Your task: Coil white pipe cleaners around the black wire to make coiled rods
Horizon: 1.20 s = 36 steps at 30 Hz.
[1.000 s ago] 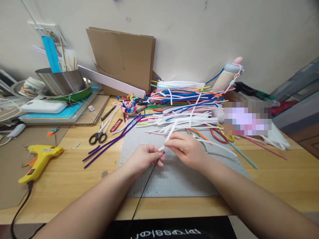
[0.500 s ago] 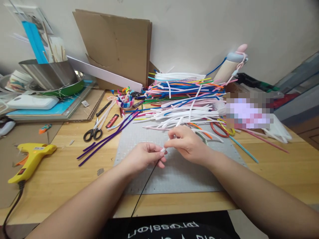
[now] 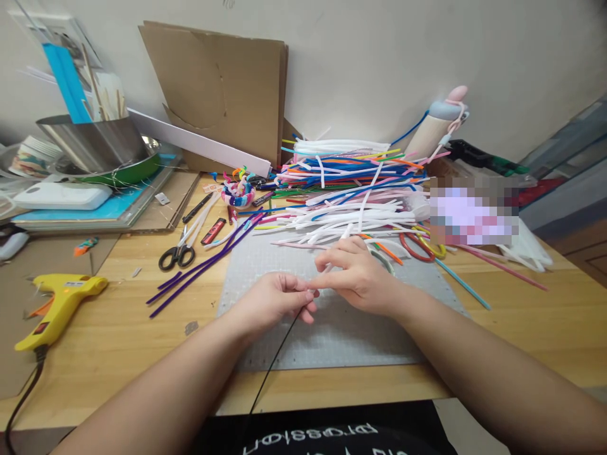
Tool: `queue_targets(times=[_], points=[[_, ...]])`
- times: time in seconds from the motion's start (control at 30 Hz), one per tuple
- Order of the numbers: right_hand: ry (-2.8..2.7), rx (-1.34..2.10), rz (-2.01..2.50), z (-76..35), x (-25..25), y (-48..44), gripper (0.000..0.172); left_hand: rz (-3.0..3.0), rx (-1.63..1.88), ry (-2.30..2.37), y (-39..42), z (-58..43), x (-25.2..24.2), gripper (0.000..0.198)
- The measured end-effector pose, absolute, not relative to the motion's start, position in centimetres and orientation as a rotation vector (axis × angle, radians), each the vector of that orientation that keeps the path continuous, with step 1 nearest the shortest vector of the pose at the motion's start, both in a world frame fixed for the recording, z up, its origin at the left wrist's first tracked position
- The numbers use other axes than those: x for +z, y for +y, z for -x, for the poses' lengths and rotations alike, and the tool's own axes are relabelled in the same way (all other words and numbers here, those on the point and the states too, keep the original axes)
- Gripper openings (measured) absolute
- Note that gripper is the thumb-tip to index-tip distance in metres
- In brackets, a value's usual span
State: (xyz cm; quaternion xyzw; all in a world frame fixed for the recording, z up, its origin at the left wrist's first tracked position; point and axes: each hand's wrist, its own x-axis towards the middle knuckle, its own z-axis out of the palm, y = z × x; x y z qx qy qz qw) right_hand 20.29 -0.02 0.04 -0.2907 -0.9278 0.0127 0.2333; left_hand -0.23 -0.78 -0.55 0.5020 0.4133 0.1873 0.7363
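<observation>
Over the grey cutting mat [image 3: 341,344], my left hand [image 3: 275,303] is closed in a pinch on a thin black rod [image 3: 277,359], which slants down toward my lap. My right hand [image 3: 363,278] is curled around a white pipe cleaner [image 3: 349,231], whose free end sticks up above the knuckles. The right index finger reaches to the left fingertips, where a bit of white shows against the rod's upper end. Fingers hide how the two meet. Just behind my right hand lies a roll of tape [image 3: 383,260], partly covered.
Behind the mat lies a pile of coloured pipe cleaners [image 3: 351,215]. Purple pipe cleaners [image 3: 203,265] and black-handled scissors [image 3: 177,256] lie left of it. A yellow glue gun [image 3: 61,303] with a cord is at far left. Cardboard [image 3: 227,95] leans on the wall.
My right index finger has straightened and come up against the left fingertips, covering more of the white piece there. My left hand stays nearly still.
</observation>
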Motion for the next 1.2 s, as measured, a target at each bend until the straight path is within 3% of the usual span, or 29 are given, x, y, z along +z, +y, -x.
queue_targets(times=[0.53, 1.07, 1.2], points=[[-2.481, -0.112, 0.767, -20.1, 0.6, -0.4, 0.022, -0.694, 0.446, 0.7, -0.9, 0.5, -0.9, 0.015], [-2.396, -0.167, 0.904, -19.5, 0.7, -1.4, 0.016, -0.891, 0.585, 0.917, -0.6, 0.4, -1.0, 0.017], [-2.34, 0.192, 1.025, -19.0, 1.0, -2.2, 0.013, -0.868, 0.624, 0.902, -0.5, 0.7, -0.6, 0.017]])
